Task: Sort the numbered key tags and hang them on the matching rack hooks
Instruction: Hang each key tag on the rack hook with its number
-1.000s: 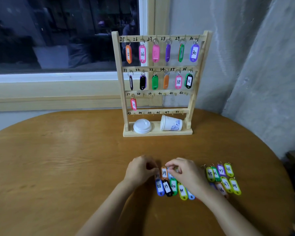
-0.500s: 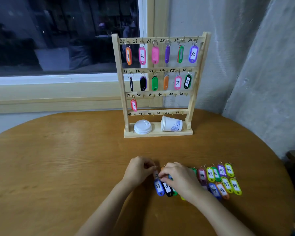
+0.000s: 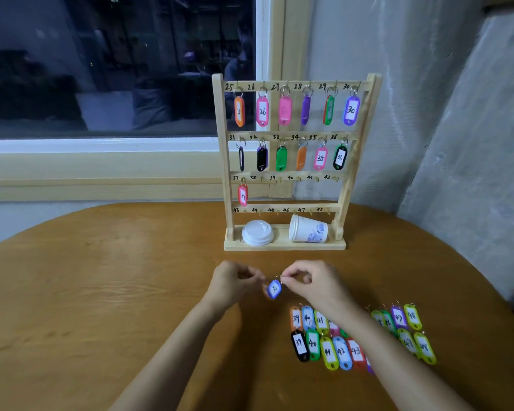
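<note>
1. A round brown wooden worktop (image 3: 101, 292) fills the lower view, set against a grey wall and a dark window (image 3: 116, 63).
2. A pale wooden four-row key rack (image 3: 285, 246) stands upright at the far side of the worktop. Its hooks are numbered 25 to 48. The top two rows are full of coloured tags, and a single red tag marked 37 (image 3: 242, 196) hangs in the third row; the other hooks in that row and the bottom row are bare.
3. On the rack's base sit a white plastic cup lid (image 3: 257, 232) and, beside it, a white paper cup (image 3: 307, 229) lying on its side.
4. The left hand (image 3: 232, 284) and right hand (image 3: 315, 284) are raised just above the worktop, near each other, each grip closed in a pinch.
5. Loose coloured plastic key tags (image 3: 327, 348) lie in rows on the worktop by the right forearm, numbers 39 to 48 readable.
6. A blue oval key tag (image 3: 274, 289) hangs between the two hands; the right grip pinches its ring end. An orange tag shows just behind it at the left fingertips, though which hand holds that one is unclear.
</note>
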Motion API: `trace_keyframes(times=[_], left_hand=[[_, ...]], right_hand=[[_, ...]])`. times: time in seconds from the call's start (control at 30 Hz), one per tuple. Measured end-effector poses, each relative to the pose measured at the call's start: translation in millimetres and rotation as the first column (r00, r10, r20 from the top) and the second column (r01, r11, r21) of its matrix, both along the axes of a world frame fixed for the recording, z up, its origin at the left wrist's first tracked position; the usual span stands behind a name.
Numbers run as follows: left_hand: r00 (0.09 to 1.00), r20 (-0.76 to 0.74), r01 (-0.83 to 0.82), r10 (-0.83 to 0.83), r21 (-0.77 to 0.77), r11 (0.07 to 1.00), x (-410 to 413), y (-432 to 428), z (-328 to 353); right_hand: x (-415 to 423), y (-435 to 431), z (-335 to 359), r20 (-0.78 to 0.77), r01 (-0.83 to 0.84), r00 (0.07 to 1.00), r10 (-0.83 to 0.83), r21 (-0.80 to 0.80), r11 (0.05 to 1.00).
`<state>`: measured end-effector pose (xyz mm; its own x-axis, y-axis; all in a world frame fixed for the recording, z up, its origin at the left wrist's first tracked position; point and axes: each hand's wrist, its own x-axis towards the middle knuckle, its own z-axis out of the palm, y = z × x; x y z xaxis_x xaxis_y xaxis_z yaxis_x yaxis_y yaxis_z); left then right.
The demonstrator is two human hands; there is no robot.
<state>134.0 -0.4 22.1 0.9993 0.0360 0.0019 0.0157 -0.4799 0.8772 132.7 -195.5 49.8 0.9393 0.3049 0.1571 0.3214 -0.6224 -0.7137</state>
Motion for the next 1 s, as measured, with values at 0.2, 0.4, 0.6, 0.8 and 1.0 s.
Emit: trace_keyframes(times=[0.2,0.4,0.6,0.8,1.0], left_hand=[[0.985,0.126,-0.099,0.116,-0.132,0.986,32.7,15.7,43.3],[0.96,0.216,-0.121,0.177,-0.248,0.961,70.8,12.6,92.0],[0.936,0.259,-0.173,0.239,-0.255,0.951,101.9,3.4,109.7],[0.914,0.292,-0.253,0.282,-0.135,0.958,120.3,-0.7,103.9],[0.89,0.372,-0.328,0.263,0.121,0.937,118.2,-0.1,99.4]], right_hand=[[39.9,11.2,26.0,0.05,0.068,0.996,-0.077,0.148,0.987],[71.9,25.6,44.3,0.081,0.106,0.989,-0.125,0.204,0.973],[91.2,37.1,55.5,0.134,0.093,0.983,-0.122,0.211,0.973],[103.1,42.2,57.7,0.146,0.11,0.98,-0.135,0.168,0.98],[117.8,52.5,70.5,0.231,0.161,0.954,-0.19,0.139,0.977]])
